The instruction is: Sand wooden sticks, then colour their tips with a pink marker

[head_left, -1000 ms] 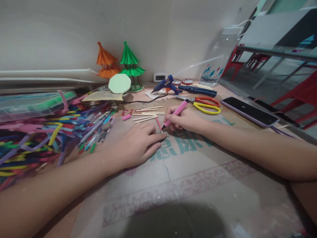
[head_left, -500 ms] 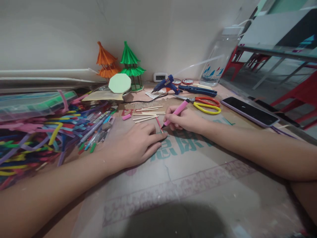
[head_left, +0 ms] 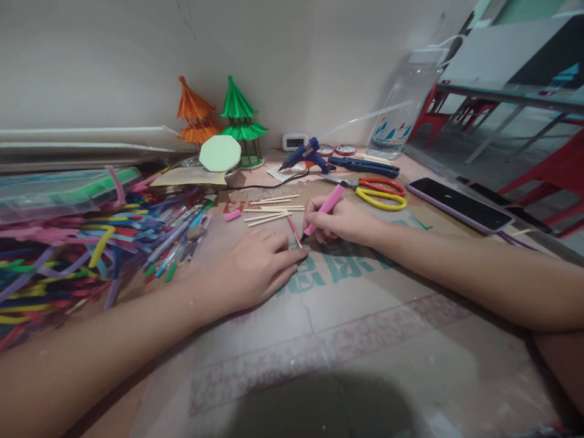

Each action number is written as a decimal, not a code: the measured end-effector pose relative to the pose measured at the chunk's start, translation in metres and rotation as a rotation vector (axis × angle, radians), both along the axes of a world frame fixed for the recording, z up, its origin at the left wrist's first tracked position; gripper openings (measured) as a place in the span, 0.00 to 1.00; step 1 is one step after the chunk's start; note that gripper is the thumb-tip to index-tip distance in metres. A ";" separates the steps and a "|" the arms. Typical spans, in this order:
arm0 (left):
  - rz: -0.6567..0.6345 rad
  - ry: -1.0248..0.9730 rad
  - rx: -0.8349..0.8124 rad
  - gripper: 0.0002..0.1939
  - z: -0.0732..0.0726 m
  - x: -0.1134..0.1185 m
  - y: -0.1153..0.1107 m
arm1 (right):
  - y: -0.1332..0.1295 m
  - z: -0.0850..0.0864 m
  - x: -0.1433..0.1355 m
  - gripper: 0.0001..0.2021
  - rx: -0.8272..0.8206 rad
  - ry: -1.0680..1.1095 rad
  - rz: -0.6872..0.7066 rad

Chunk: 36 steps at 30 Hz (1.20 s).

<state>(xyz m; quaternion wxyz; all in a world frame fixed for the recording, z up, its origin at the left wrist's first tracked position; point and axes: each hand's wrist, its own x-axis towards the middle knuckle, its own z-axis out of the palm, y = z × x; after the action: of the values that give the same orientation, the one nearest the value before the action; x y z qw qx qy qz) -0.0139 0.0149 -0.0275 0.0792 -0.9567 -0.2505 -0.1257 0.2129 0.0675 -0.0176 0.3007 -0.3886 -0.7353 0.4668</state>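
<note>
My right hand is closed around a pink marker. The marker's dark tip touches, or nearly touches, a thin wooden stick whose upper stretch is coloured pinkish red. My left hand lies flat with its fingers stretched out. Its index fingertip rests on the near end of that stick, hiding it. Beyond the left hand, several plain wooden sticks lie in loose rows. The marker's pink cap lies to their left.
Pipe cleaners and pens crowd the left. At the back stand orange and green towers, a blue glue gun and a bottle. Scissors and a phone lie right.
The marker's tip has slid slightly down along the stick toward the left index fingertip. Otherwise both hands stay about where they were.
</note>
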 end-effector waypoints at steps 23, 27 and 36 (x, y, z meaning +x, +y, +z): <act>0.034 -0.055 -0.169 0.20 0.000 -0.001 0.004 | 0.004 -0.005 -0.002 0.06 0.125 -0.014 -0.083; 0.032 -0.072 -0.155 0.19 -0.001 -0.001 0.004 | 0.005 -0.007 -0.002 0.07 0.127 -0.009 -0.076; 0.000 -0.088 -0.115 0.19 -0.003 -0.002 0.005 | 0.004 -0.007 -0.002 0.07 0.129 -0.007 -0.088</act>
<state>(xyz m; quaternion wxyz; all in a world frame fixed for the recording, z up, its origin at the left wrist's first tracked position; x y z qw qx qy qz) -0.0162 0.0195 -0.0306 0.0132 -0.9531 -0.2607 -0.1531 0.2111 0.0719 -0.0243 0.3429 -0.4021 -0.7470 0.4034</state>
